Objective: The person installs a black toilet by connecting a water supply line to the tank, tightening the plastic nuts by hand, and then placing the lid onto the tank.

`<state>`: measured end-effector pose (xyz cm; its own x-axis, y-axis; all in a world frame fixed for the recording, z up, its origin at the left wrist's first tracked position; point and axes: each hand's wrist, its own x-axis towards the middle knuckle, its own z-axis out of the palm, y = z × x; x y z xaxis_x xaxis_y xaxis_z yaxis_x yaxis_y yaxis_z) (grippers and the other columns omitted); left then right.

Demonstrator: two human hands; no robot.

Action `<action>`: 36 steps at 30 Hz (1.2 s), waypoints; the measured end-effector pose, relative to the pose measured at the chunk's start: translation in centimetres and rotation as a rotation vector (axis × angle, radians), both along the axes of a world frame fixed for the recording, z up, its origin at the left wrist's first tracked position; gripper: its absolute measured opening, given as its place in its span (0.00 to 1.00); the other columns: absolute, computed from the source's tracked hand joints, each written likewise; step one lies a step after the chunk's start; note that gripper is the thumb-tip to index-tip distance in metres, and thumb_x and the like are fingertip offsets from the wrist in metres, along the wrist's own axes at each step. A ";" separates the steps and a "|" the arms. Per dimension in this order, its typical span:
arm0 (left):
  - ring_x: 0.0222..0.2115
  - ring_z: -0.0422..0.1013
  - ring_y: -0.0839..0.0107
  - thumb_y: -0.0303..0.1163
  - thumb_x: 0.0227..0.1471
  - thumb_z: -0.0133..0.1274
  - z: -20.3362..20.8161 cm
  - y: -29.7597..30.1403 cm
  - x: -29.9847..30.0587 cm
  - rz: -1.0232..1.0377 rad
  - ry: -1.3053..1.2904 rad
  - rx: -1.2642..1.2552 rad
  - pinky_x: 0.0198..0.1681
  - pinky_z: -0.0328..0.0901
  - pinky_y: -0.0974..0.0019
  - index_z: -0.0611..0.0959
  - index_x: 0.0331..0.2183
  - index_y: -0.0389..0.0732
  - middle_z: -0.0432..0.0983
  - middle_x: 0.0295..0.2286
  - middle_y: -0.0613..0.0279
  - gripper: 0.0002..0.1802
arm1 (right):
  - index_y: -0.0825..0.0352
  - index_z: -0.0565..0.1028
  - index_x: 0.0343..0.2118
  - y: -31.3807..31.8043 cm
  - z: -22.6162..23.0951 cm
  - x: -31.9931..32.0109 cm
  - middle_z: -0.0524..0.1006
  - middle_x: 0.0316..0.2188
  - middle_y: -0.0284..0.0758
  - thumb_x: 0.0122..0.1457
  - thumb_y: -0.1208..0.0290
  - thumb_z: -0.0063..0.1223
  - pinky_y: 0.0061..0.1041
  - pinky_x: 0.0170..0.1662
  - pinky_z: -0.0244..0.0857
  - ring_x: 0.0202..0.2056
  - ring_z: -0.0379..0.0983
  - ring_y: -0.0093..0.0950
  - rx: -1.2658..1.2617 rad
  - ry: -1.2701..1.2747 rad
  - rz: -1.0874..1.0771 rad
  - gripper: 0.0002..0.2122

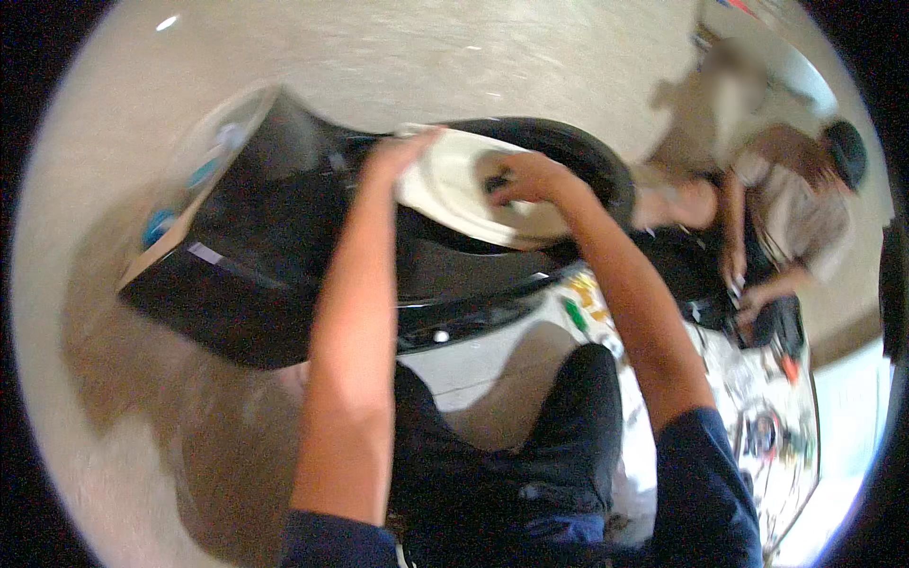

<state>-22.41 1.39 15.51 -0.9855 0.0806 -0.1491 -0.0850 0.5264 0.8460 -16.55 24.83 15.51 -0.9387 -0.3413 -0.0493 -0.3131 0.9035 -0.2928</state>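
Note:
A cream oval panel [453, 178] with a rounded raised inner shape lies tilted over the oval opening of a glossy black body, shaped like a toilet [284, 218]. At the panel's left end my left hand [402, 154] is closed on its edge, with the fingertips blurred. Over the panel's right half, my right hand [535, 180] is bent down with its fingers pinched around a small dark part [495, 185]. Blur hides what kind of part it is, and whether it touches the panel.
Right of me, a co-worker [795, 199] bends over work with both hands low. Another person [729, 95] is farther back. A pale work surface [729, 379] at right holds scattered small parts, with green and yellow pieces. Blue round items [159, 227] show at the black body's left end.

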 end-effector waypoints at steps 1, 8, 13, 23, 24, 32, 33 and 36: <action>0.49 0.68 0.60 0.62 0.43 0.57 0.0 0.6 0.3 0.053 -0.010 -0.023 0.53 0.61 0.60 0.74 0.50 0.32 0.71 0.49 0.48 0.45 | 0.64 0.77 0.43 0.9 -0.4 0.1 0.79 0.37 0.42 0.38 0.55 0.68 0.33 0.43 0.69 0.38 0.76 0.36 -0.092 0.024 0.042 0.28; 0.45 0.70 0.62 0.45 0.44 0.62 1.4 -2.0 2.8 -0.103 -0.077 0.241 0.50 0.63 0.64 0.72 0.50 0.29 0.73 0.46 0.50 0.38 | 0.67 0.78 0.40 -0.6 -2.3 1.7 0.80 0.32 0.43 0.37 0.44 0.66 0.35 0.38 0.71 0.33 0.77 0.39 -0.290 0.065 -0.050 0.32; 0.42 0.72 0.62 0.37 0.39 0.62 5.3 -2.0 4.2 0.060 -0.052 0.008 0.47 0.65 0.64 0.74 0.47 0.28 0.75 0.43 0.50 0.34 | 0.58 0.79 0.42 -1.5 0.2 2.6 0.78 0.41 0.41 0.44 0.37 0.55 0.39 0.47 0.67 0.43 0.74 0.41 -0.255 0.039 -0.180 0.30; 0.32 0.75 0.64 0.38 0.32 0.63 4.5 -2.2 4.7 0.110 0.002 0.170 0.36 0.68 0.64 0.80 0.38 0.28 0.78 0.34 0.52 0.30 | 0.69 0.77 0.39 -0.5 0.5 2.3 0.77 0.38 0.49 0.49 0.58 0.49 0.39 0.40 0.69 0.38 0.76 0.44 -0.361 -0.141 -0.288 0.20; 0.32 0.75 0.64 0.38 0.32 0.63 5.0 -1.4 5.6 0.129 0.002 0.179 0.36 0.68 0.64 0.80 0.38 0.28 0.78 0.34 0.52 0.30 | 0.70 0.78 0.38 0.6 -0.1 2.0 0.78 0.37 0.49 0.49 0.60 0.49 0.40 0.40 0.69 0.38 0.76 0.45 -0.157 0.050 -0.291 0.19; 0.29 0.75 0.63 0.36 0.30 0.62 6.3 -1.3 6.6 0.163 0.044 0.107 0.34 0.68 0.64 0.81 0.34 0.27 0.78 0.32 0.47 0.27 | 0.70 0.64 0.50 2.0 -0.7 0.2 0.71 0.46 0.53 0.49 0.71 0.56 0.40 0.48 0.67 0.45 0.70 0.52 -0.109 0.134 -0.722 0.25; 0.29 0.75 0.63 0.36 0.30 0.62 6.7 -1.3 6.6 0.156 0.051 0.115 0.34 0.68 0.64 0.81 0.34 0.26 0.78 0.32 0.47 0.27 | 0.68 0.66 0.50 1.9 0.1 -0.3 0.72 0.45 0.50 0.47 0.72 0.59 0.39 0.47 0.68 0.45 0.71 0.48 -0.006 0.128 -0.602 0.25; 0.34 0.75 0.61 0.40 0.27 0.65 5.9 -1.9 6.0 0.174 0.078 0.034 0.39 0.68 0.64 0.82 0.34 0.29 0.78 0.35 0.45 0.30 | 0.60 0.75 0.44 1.8 0.4 -3.1 0.78 0.40 0.40 0.41 0.72 0.65 0.38 0.42 0.71 0.45 0.75 0.38 0.261 0.101 -0.355 0.23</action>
